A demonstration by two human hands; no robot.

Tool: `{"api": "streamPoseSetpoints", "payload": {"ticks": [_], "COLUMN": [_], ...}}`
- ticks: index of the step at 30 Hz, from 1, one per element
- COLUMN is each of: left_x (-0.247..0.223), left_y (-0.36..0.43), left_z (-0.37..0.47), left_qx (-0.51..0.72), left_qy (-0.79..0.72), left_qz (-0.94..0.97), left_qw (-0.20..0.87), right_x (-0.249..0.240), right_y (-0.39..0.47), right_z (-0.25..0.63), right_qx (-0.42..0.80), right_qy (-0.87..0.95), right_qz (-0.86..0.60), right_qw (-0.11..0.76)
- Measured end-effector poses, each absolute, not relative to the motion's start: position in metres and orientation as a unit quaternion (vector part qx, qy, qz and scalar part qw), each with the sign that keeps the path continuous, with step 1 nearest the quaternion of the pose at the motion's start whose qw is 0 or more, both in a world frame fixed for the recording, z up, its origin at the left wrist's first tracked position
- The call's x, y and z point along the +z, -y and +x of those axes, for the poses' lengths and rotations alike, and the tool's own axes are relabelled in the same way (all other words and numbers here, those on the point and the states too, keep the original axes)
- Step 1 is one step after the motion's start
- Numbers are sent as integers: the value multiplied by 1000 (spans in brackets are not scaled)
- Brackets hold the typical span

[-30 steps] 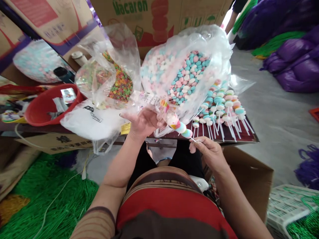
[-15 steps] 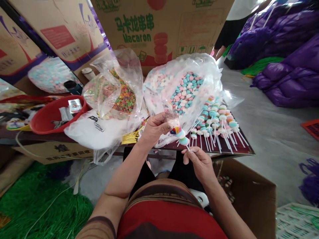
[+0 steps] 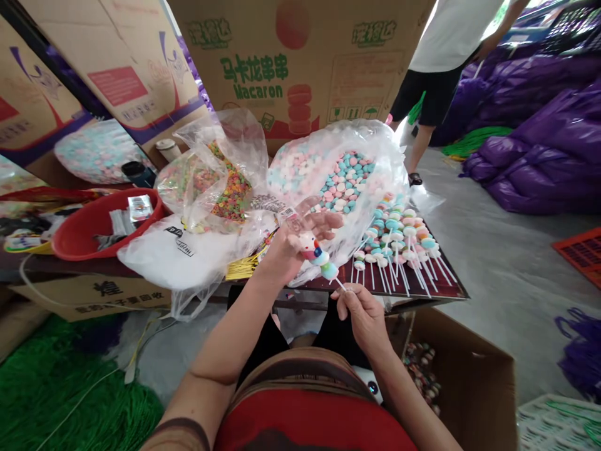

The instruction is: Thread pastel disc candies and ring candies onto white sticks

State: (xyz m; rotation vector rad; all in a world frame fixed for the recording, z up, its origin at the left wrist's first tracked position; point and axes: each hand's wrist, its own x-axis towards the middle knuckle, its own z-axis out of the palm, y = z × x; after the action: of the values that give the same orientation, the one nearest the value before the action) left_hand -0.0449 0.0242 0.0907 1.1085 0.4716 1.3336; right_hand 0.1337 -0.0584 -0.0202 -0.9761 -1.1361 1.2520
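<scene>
A candy skewer (image 3: 323, 263) of stacked pastel pieces on a white stick is held over the table's front edge, tilted with its top to the left. A clear printed wrapper (image 3: 290, 219) shows at its upper end. My right hand (image 3: 360, 310) pinches the lower end of the stick. Behind the candy, my left hand (image 3: 293, 244) is open, fingers stretched to the right, with the candy's top lying against the palm. Several more candy skewers (image 3: 399, 235) lie piled to the right. Beyond my hands, a clear bag (image 3: 392, 147) holds loose pink, blue and white candies.
Farther left are a bag of small coloured rings (image 3: 232, 194), yellow ties (image 3: 240, 268) and a red basin (image 3: 75, 246). A large Macaron carton (image 3: 352, 37) stands behind. An open cardboard box (image 3: 474, 376) with candies is below right. A person (image 3: 436, 69) stands beyond the table.
My left hand has gone from pinching the candy's upper end to spread fingers behind it. The skewer and both hands have shifted slightly left and down in view. More of the standing person shows.
</scene>
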Motion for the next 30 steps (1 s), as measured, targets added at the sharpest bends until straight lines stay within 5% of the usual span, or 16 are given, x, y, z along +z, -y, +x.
{"api": "streamPoseSetpoints", "payload": {"ticks": [18, 30], "left_x": [91, 71], "left_y": [-20, -12], "left_z": [-34, -4], "left_qx": [611, 656], "left_qy": [-250, -303], "left_qz": [418, 350], "left_qw": [624, 596], "right_x": [-16, -19], "right_y": [57, 53], "right_z": [117, 113], "right_qx": [573, 474], "right_qy": [460, 431], "right_qz": [-396, -489], "right_qw": [551, 592]}}
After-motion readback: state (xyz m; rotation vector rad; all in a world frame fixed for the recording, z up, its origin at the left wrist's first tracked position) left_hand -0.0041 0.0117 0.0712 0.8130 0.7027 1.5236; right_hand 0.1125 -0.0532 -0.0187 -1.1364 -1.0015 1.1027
